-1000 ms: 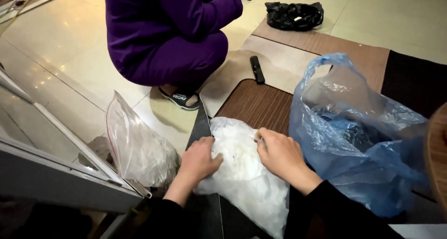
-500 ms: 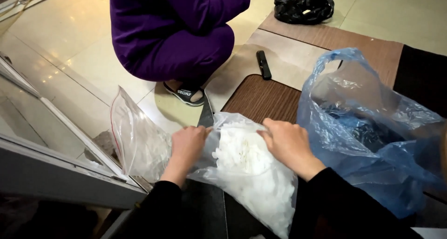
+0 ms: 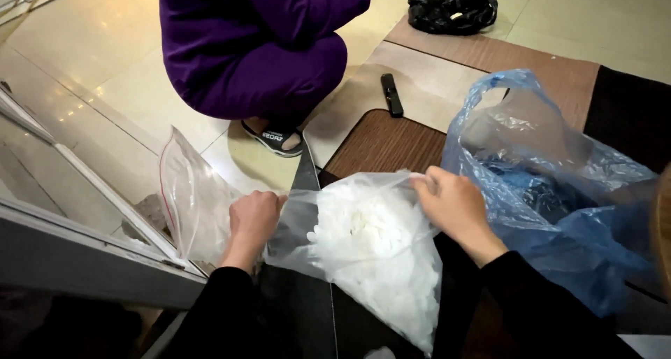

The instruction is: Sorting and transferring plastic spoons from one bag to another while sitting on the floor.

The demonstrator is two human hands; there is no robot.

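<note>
Floor [image 3: 105, 58] of pale glossy tile fills the upper left of the frame, where a crouching person in purple clothes [image 3: 258, 44] occupies the top centre, one sandal [image 3: 274, 139] showing beneath. Brown wood-grain boards [image 3: 388, 146] and a beige board lie across the centre and upper right. A large blue plastic bag [image 3: 559, 184] stands open at right, just beside the wearer's right hand [image 3: 454, 209]. At lower centre sits a clear plastic bag [image 3: 370, 250] stuffed with white material, its mouth stretched between both hands. The right hand pinches the bag's upper right edge, fingers pressed together on the film. The left hand [image 3: 255, 219] is clenched around the bag's left edge. An empty clear zip bag [image 3: 192, 198] stands at left, touching the left hand. A crumpled black bag [image 3: 451, 11] lies at the top right, and a small black remote-like object [image 3: 391, 95] rests on the beige board, well apart from the hands.
</note>
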